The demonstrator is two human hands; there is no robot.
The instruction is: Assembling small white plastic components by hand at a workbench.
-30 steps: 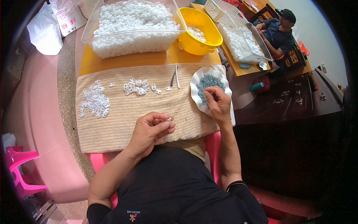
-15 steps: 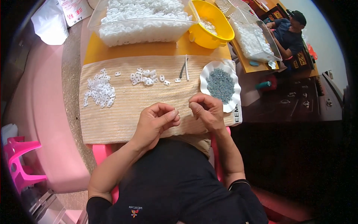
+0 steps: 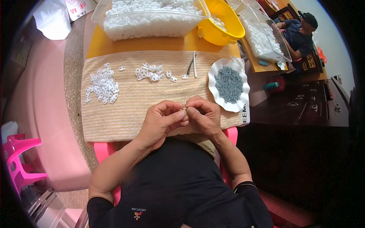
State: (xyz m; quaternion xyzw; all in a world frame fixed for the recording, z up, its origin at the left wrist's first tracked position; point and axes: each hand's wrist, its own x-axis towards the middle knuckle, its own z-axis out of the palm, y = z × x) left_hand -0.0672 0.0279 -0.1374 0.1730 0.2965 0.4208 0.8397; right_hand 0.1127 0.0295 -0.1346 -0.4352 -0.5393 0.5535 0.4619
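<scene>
The 2 hands have come together in front of the body: the right hand, over the scalloped white dish 1 second ago, is now at the fingertips of the left hand, which has kept much the same place. On the left, thumb and forefinger are pinched nearly closed on a small pale piece, mostly hidden by the fingers. On the right, thumb and forefinger are bent in, tips close together at that same piece; whether they grip anything of their own cannot be told. In my judgement, the change marks a passage from picking up at the dish to joint handling of the small piece. The grey pieces lie heaped in the dish, right of the hands. On the striped towel are a larger pile of white 2-hole pieces at left, a smaller cluster at centre, and a dark rod beside a white rod. Beyond stand a clear tub and a yellow basin
</scene>
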